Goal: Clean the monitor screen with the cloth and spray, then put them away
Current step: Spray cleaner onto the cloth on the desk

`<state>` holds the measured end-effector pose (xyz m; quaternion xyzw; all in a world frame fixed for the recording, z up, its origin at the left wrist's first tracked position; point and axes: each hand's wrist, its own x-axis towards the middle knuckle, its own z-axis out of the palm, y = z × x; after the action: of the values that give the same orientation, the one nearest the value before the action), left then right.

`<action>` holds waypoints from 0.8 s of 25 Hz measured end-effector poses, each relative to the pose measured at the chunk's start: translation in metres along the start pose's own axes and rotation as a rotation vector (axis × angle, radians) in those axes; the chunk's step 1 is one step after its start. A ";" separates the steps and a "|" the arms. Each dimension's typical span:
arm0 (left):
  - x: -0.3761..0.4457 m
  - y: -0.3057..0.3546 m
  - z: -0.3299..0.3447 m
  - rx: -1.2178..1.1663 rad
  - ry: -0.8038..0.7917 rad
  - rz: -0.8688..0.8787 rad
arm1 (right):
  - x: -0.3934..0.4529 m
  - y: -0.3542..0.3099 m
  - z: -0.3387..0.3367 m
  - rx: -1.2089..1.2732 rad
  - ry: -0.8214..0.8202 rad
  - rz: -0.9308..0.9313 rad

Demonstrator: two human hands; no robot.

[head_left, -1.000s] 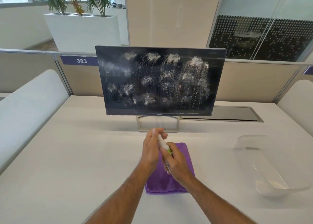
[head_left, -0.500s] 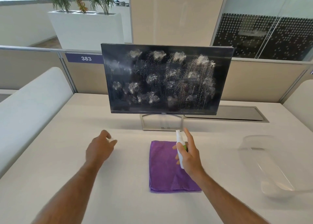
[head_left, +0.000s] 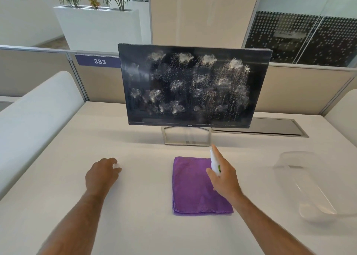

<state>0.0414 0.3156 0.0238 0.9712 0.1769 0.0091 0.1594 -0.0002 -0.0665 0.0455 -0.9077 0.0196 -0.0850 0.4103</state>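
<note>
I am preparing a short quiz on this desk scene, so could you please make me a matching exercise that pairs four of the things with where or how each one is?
Things:
1. monitor screen
2. purple cloth
3. spray bottle
4. clear plastic container

States:
A. held upright in the right hand
B. lying on the desk at the far right
C. flecked with white smudges and droplets
D. folded flat on the desk in front of the stand

Pairs: 1-C, 2-D, 3-A, 4-B
</note>
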 end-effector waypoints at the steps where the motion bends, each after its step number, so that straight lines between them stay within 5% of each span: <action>1: 0.000 0.000 0.001 -0.005 -0.004 -0.004 | -0.001 0.001 -0.001 -0.034 -0.011 0.015; 14: -0.008 -0.001 0.002 0.060 -0.004 0.020 | -0.008 -0.003 -0.013 -0.064 -0.050 0.128; 20: -0.027 0.020 0.021 0.066 0.195 0.383 | -0.013 0.004 -0.019 -0.118 -0.096 0.193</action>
<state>0.0248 0.2819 0.0111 0.9863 0.0037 0.1271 0.1050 -0.0160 -0.0814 0.0528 -0.9272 0.0921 -0.0002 0.3631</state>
